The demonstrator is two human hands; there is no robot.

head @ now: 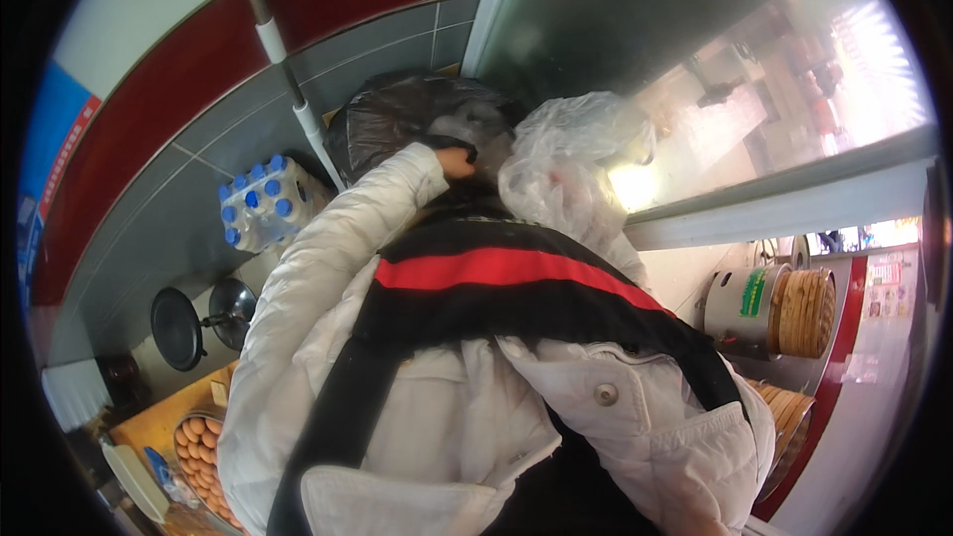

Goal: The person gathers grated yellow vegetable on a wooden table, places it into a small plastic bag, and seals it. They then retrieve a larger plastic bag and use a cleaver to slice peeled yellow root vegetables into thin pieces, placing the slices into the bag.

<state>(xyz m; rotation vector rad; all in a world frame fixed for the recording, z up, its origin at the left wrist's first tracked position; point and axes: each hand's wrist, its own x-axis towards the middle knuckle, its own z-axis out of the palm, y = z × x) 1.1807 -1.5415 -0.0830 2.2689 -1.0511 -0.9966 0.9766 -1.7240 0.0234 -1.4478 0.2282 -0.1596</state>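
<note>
My left hand (456, 162), at the end of a white padded sleeve, is closed on the gathered edge of a dark plastic bag (387, 115). That bag bulges against the grey tiled wall. Beside it, to the right, hang crumpled clear plastic bags (558, 171). My right hand is hidden behind or inside these clear bags, where the right sleeve ends; what it holds does not show. A black apron (514, 305) with a red band covers my front.
A wrapped pack of blue-capped bottles (257, 201) and a round black stool (177, 327) stand left. Eggs (199, 454) fill a container at lower left. A white pole (309, 123) leans near the wall. Glass panels rise at right, with bamboo steamers (804, 313) beyond.
</note>
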